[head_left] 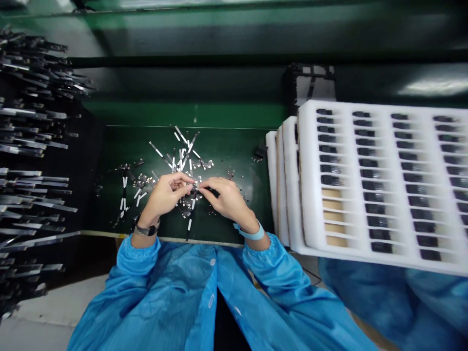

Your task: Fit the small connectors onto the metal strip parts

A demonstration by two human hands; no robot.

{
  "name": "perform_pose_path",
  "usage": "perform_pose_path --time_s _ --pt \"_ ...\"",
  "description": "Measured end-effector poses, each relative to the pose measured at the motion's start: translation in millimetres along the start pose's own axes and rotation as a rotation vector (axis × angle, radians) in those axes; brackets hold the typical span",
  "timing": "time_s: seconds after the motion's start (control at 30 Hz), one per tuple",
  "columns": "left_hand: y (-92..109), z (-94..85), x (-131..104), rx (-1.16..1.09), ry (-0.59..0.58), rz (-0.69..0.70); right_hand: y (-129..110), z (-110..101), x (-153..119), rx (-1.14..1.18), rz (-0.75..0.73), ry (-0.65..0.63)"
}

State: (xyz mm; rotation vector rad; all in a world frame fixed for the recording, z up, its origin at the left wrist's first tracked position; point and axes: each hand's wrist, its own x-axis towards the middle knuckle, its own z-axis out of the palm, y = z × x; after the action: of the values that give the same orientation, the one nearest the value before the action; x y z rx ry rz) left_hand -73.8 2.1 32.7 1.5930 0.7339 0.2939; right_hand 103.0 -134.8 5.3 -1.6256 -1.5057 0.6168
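My left hand (171, 191) pinches a small flex cable with tiny metallic parts (195, 187) between thumb and forefinger. From the other side, my right hand (224, 196) has its thumb and fingertips closed on the same piece, so both hands meet over the green work surface. Beneath and around them lies a loose pile of similar flex cables (183, 155), dark strips with white patches. More of these strips (124, 187) are scattered to the left of my left hand. Tiny loose bits (230, 174) lie beyond my right hand.
White foam trays (310, 195) with slots of black parts stand at the right, overhanging the table edge. Racks bristling with flex strips (36, 190) fill the left side. A small black block (261, 151) sits beside the trays. Blue clothing (395, 302) shows at lower right.
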Motion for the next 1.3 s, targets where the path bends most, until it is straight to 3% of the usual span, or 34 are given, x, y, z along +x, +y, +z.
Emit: perform_pose_path --time_s 0.43,0.7,1.17,1.3 --pt "0.3 2.5 -0.9 0.13 -0.005 0.039 -3.7 -0.7 0.9 0.194 0.16 -0.047" --pt "-3.4 -1.1 1.5 -0.015 -0.058 0.024 -1.6 -1.9 1.8 0.316 0.216 -0.05" --pt "-4.5 1.2 2.7 0.033 -0.067 0.024 -1.8 -8.1 3.9 0.415 0.273 -0.13" --pt "-5.6 0.6 4.0 -0.038 -0.119 0.008 -0.3 -10.3 4.3 0.511 0.295 -0.173"
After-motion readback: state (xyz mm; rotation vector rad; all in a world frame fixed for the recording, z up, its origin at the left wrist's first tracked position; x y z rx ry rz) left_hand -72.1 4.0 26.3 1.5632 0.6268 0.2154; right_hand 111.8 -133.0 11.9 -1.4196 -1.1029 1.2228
